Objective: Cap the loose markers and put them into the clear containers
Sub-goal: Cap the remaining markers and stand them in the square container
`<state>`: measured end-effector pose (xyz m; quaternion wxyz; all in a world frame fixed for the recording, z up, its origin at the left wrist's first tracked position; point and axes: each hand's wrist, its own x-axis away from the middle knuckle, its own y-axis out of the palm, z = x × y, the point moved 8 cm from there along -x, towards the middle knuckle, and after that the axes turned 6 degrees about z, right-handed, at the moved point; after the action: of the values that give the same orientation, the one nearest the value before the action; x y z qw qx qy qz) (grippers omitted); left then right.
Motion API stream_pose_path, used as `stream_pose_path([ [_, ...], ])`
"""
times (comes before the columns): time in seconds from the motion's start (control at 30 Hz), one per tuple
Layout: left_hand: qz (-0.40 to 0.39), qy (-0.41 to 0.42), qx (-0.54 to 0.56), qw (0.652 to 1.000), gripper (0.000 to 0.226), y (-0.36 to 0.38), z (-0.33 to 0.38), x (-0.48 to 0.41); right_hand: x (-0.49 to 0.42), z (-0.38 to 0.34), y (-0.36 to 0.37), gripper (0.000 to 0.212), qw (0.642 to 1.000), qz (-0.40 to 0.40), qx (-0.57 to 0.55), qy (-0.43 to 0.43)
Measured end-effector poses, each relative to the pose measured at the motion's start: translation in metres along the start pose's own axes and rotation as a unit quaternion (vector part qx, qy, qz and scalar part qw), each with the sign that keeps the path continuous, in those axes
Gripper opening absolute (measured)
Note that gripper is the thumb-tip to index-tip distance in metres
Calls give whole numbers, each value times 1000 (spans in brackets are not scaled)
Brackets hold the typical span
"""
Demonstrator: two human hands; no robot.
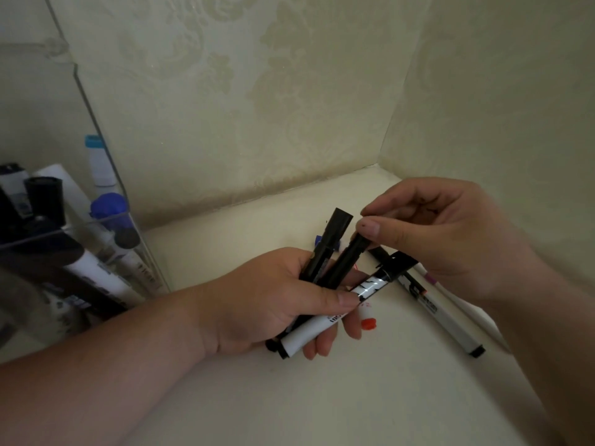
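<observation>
The head view is dim and flat, with a yellow-green cast over the wallpaper [257, 91] and the shelf [370, 407]. Soft shadows pool under the left hand [273, 300] and the right hand [450, 239]. Print on the markers [306, 334] is too soft to read. Wide-angle distortion bows the clear container's [80, 225] edges (strongest at far left), and both forearms [96, 381] blur toward the lower corners.

left hand [283, 300]: fingers curled round a bundle of black and white plastic markers [299, 339] | right hand [450, 239]: thumb and forefinger pinch the top of one black cylindrical marker [346, 262]
</observation>
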<state>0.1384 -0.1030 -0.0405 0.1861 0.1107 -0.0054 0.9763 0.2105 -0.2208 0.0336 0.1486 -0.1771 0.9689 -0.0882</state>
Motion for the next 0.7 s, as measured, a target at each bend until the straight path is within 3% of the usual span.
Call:
stream_pose_path([
  [0.1,5,-1,4,1000,17,-1,-1,0,0,-3,-3,26,999,34,-1,-11],
  [0.37,20,10,23,999,15,-1,1,-2,2,-1,-6,24,999,33,-12,-26],
  [0.5,13,15,39,999,14,-1,0,0,0,6,-1,19,993,-11,-121,-4],
  [0.6,10,24,41,999,20,-2,0,0,-8,14,-9,17,974,19,-224,32],
  [0.7,22,28,42,998,31,-4,-1,0,-13,23,-19,21,963,61,-256,57],
])
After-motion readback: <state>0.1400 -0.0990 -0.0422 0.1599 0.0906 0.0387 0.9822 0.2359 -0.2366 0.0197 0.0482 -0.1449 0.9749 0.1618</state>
